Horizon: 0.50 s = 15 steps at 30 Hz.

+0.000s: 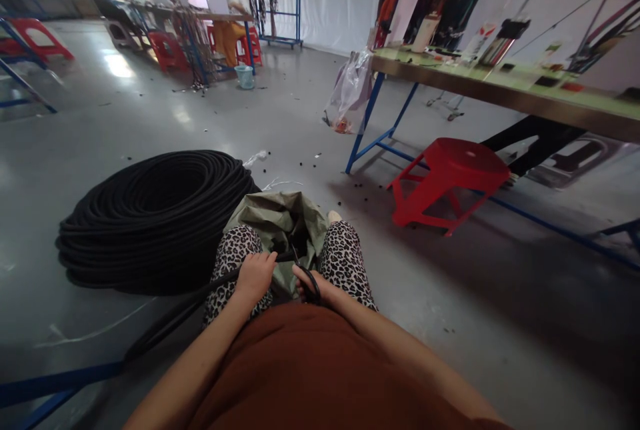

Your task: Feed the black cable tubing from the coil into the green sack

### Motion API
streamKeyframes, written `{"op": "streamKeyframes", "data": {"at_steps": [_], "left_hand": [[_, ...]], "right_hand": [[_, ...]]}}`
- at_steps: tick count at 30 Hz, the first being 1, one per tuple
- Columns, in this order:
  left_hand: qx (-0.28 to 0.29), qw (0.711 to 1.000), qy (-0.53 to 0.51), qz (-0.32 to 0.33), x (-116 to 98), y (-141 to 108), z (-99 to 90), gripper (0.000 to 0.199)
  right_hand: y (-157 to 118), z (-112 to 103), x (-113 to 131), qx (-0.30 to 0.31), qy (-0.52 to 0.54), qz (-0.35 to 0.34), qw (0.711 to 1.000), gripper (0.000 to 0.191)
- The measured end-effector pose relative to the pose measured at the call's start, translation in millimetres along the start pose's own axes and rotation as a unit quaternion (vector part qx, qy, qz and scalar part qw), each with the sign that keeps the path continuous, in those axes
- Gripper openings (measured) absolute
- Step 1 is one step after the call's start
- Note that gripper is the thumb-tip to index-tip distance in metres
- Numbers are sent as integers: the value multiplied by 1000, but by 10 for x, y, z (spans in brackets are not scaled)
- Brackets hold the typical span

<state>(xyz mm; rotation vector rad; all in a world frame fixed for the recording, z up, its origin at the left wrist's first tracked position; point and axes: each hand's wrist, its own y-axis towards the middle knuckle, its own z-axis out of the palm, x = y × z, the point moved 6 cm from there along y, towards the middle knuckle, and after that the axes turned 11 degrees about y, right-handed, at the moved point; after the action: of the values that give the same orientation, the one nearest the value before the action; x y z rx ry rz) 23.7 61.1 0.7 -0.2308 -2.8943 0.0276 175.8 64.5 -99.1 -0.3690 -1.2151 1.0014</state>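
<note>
My left hand [257, 277] is closed around a thick black cord [190, 307], which runs back past my left leg toward the lower left. The cord's short front end points right from the fist, over an olive-green sack [270, 213] between my knees. In my right hand [307, 281] is a pair of scissors [313, 289] with black handles. Their blades point up and away from me, close to the cord end; I cannot tell whether they touch it. A big coil of black cord [155, 217] lies on the floor to the left of the sack.
A red stool [450, 177] stands at the right, by a long workbench [500, 87] with bottles on it. A clear plastic bag [350, 93] hangs from the bench corner. Blue metal bars [65, 380] are at lower left. People sit at a far table.
</note>
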Motion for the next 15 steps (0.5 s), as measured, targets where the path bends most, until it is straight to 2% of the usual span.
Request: {"op": "streamKeyframes", "data": {"at_steps": [9, 15], "left_hand": [[-9, 1000, -17, -10, 10, -18, -53, 38], [-20, 999, -22, -28, 18, -22, -89, 38]], "right_hand": [[-104, 71, 72, 30, 17, 7, 999, 48], [-92, 58, 47, 28, 11, 4, 1000, 50]]}}
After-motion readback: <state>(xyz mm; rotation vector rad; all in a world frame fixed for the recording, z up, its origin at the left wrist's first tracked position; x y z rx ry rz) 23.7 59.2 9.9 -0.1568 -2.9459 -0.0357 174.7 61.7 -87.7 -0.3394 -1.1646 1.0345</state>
